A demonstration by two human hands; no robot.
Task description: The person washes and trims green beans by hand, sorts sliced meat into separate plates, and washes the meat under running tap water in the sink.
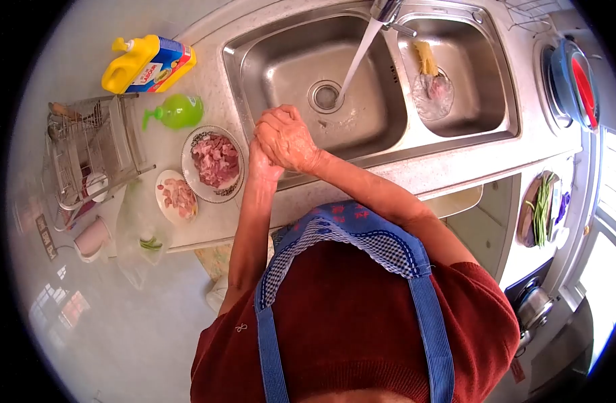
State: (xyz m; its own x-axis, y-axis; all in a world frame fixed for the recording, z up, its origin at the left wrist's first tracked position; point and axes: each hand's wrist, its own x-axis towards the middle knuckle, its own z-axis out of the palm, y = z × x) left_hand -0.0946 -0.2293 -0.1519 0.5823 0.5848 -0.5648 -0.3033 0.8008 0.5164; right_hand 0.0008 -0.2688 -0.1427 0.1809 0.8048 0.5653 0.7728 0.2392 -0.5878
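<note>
Over the near left rim of the large sink basin (382, 127), my two hands are pressed together and look wet. My right hand (288, 138) lies on top, its fingers bent and wrapped round my left hand (263, 165). Most of the left hand's fingers are hidden beneath it. Water runs from the faucet (385, 9) into the basin near the drain (324, 96), apart from my hands. Just left of them, a patterned bowl (239, 183) of cut raw meat (216, 161) stands on the counter.
A small plate (161, 180) of pale sliced meat, a green pump bottle (180, 111) and a yellow detergent jug (146, 65) stand left. A wire rack (79, 148) is farther left. The small basin holds a yellow bundle (425, 59) and a clear plastic bag (433, 101). Green beans (542, 208) lie far right.
</note>
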